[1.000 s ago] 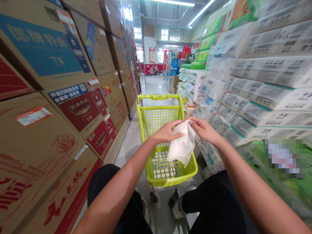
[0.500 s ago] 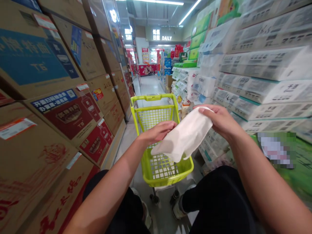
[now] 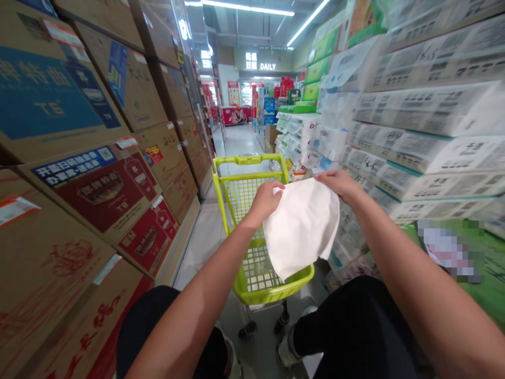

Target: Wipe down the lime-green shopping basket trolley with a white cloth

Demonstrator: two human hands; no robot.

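Holding a white cloth up over our green cart, we've got the left hand and right hand each pinching a top corner, boxes stacked alongside.

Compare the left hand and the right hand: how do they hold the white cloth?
The left hand pinches the cloth at its upper left corner; the right hand grips the upper right edge, slightly higher. The left hand is in front of the cart, the right hand in front of the packs. Both keep the cloth hanging spread.
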